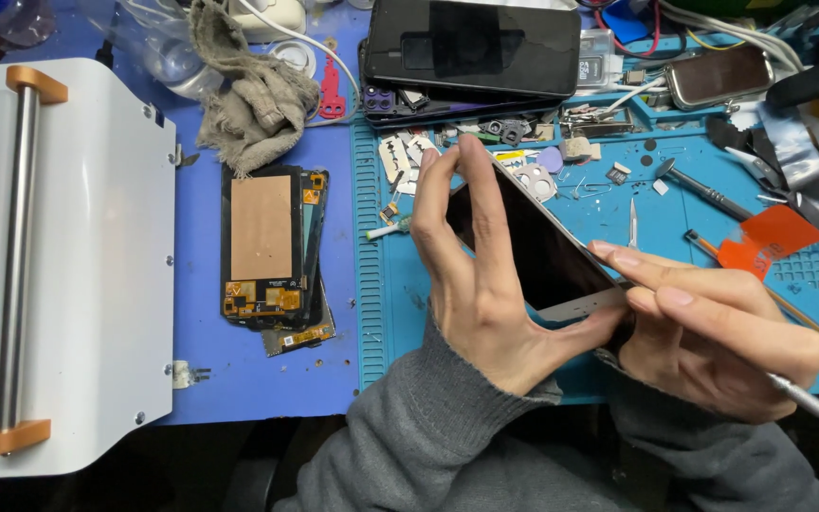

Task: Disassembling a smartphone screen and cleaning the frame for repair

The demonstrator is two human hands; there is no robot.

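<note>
Phone (533,251) between left hand (471,284) and, seemingly, right hand (713,332).

— What is worn on the arms?
— A grey knitted jumper; ribbed cuffs end at the wrists, fine ribs running lengthwise; the sleeves are loose.
— And the hands?
— The left hand (476,284) and right hand (713,332) are bare; no gloves, rings or watch; nails short and plain.
</note>
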